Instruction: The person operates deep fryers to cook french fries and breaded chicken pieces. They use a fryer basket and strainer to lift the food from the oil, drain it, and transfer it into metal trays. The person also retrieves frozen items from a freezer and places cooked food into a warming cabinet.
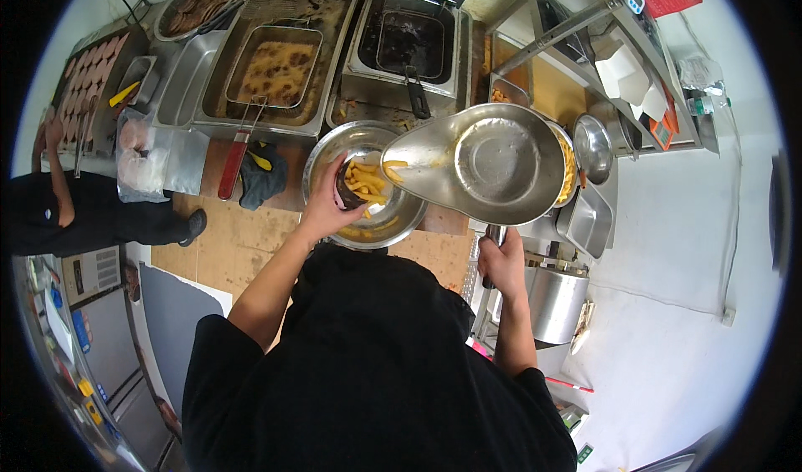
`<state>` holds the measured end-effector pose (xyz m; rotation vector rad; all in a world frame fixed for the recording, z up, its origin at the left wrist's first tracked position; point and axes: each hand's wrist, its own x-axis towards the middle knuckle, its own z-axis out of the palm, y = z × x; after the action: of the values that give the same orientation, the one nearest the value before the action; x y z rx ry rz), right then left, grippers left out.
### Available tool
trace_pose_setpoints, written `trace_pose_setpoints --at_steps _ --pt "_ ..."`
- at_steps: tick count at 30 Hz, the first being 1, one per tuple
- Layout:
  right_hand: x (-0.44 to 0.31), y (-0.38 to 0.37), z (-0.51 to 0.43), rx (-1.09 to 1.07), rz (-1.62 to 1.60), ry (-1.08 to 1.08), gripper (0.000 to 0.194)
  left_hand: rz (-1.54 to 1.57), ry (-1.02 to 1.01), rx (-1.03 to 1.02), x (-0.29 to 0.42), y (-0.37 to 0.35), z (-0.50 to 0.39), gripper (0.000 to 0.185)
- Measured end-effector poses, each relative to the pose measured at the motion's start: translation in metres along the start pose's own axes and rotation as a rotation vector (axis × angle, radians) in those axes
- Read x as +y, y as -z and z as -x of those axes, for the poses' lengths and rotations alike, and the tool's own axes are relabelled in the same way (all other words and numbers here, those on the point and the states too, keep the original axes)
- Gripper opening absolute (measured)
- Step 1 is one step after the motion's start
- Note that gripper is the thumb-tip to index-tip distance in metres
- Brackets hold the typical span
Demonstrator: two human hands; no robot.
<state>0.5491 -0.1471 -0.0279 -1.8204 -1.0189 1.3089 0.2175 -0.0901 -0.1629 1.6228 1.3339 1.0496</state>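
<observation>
My left hand (pixel 326 206) grips a dark carton (pixel 341 187) filled with French fries (pixel 366 180). The carton is over a wide stainless steel bowl (pixel 407 224), where a few loose fries lie. In my right hand (pixel 503 259) is the handle of a metal French fry scoop (pixel 495 165). The scoop's narrow mouth points left at the carton, with a couple of fries lying in its tip. Part of the bowl's right side is hidden under the scoop. Beyond the scoop's right rim, more fries (pixel 567 165) show in another round container.
A deep fryer holds a basket (pixel 276 71) in bubbling oil; its red handle (pixel 233 168) juts over the counter edge. A second fryer (pixel 410 39) has dark oil. At left, a co-worker's arm (pixel 59 177) reaches toward a griddle with patties (pixel 91 74). Metal pans (pixel 589 218) stand right.
</observation>
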Motion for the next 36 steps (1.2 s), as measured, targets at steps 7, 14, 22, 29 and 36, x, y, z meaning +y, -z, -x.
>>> trace_pose_setpoints --at_steps 7,14,22,29,36 --pt "0.034 -0.004 0.0 -0.026 -0.186 0.0 0.015 0.323 0.01 0.114 -0.01 0.004 0.012 0.106" --pt "0.073 -0.057 -0.033 -0.171 0.347 0.019 0.028 0.273 -0.032 0.148 -0.001 0.014 0.006 0.105" --pt "0.028 -0.094 -0.031 0.35 0.995 0.663 0.041 0.279 -0.094 0.137 0.002 0.018 0.001 0.103" --pt "-0.049 -0.139 0.013 0.029 0.812 1.157 0.033 0.317 -0.059 0.033 0.006 0.019 -0.007 0.107" --pt "-0.073 -0.157 0.0 0.171 0.774 1.204 0.025 0.095 -0.14 -0.067 0.019 0.032 -0.002 0.107"
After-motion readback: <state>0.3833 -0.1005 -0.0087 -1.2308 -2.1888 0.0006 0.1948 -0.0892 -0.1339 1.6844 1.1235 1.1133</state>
